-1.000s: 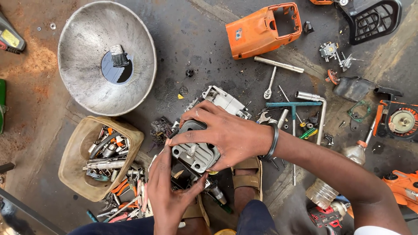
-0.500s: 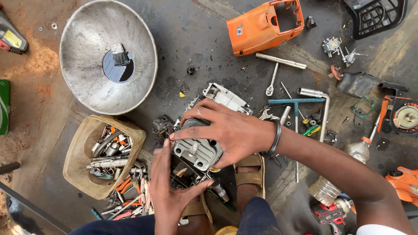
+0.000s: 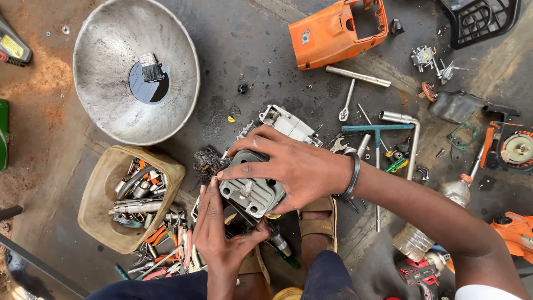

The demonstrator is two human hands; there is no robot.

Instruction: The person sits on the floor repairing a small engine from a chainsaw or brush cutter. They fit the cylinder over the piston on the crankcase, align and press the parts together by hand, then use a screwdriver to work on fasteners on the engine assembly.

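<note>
Concrete floor [image 3: 266,50], grey and stained, sawdust patches at far left. Largest item: dented metal basin [image 3: 111,83], upper left of the frame, a small brush [image 3: 150,66] lying in dark liquid at its bottom. Orange housing cover [image 3: 333,33] at top centre. Black grille part [image 3: 480,19] in the top right corner. Tan plastic tub [image 3: 100,216] at lower left, packed with sockets and small tools; pliers [image 3: 166,258] spilled just beside it.

Centre of the frame: grey engine cylinder [image 3: 252,186], sitting on the machine's engine block between my feet. My right hand [image 3: 294,166] lies over its top, fingers spread and clamped on the cylinder, a dark bangle on the wrist. My left hand [image 3: 222,233] comes up from below, thumb and fingers pressed against its lower edge, gripping it too.

Right of centre: teal T-handle wrench [image 3: 377,129], bent tube spanner [image 3: 408,125], small open spanner [image 3: 346,105]. Clear plastic bottle [image 3: 430,222] lower right.
</note>
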